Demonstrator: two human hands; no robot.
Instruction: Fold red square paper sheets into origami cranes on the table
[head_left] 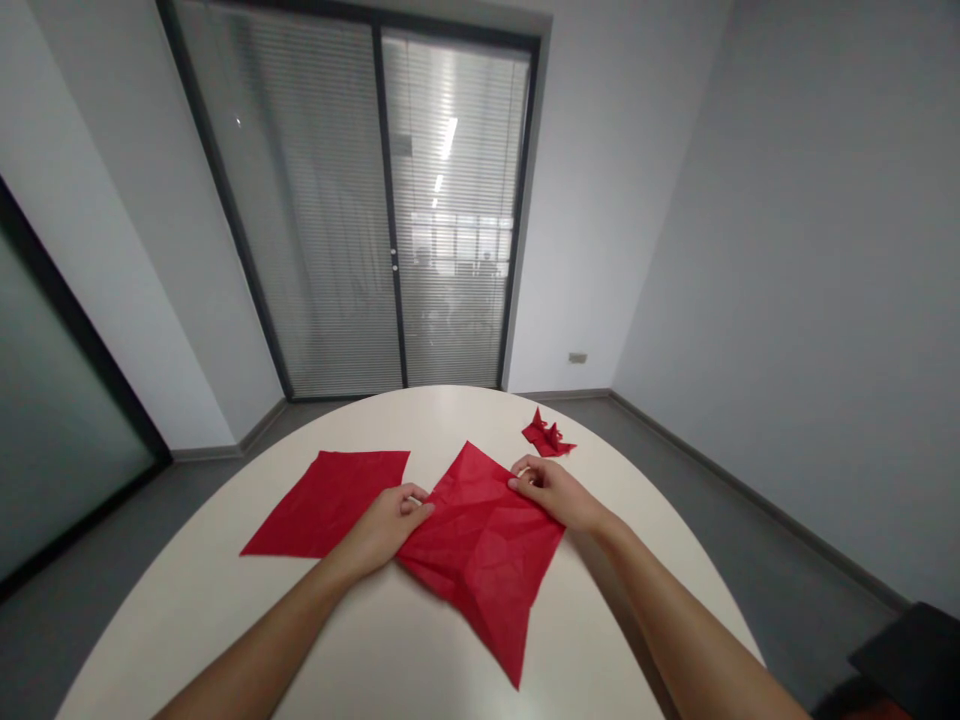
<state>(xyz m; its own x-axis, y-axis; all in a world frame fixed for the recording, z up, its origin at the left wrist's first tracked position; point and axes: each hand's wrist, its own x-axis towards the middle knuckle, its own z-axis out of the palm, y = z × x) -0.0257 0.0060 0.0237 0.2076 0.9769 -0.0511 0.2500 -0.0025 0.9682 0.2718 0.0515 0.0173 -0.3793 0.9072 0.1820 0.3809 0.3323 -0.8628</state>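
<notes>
A creased red paper sheet (480,545) lies on the white oval table (390,650), partly folded, one corner pointing toward me. My left hand (386,525) pinches its left edge with the fingers closed on the paper. My right hand (551,490) pinches its upper right edge the same way. Left of my left hand a flat red sheet (326,500) lies unfolded. Beyond my right hand sits a small folded red paper figure (546,436).
The table's far rim curves round at the back, with grey floor beyond. Glass sliding doors with blinds (390,210) stand behind it. A dark object (907,655) sits low at the right corner.
</notes>
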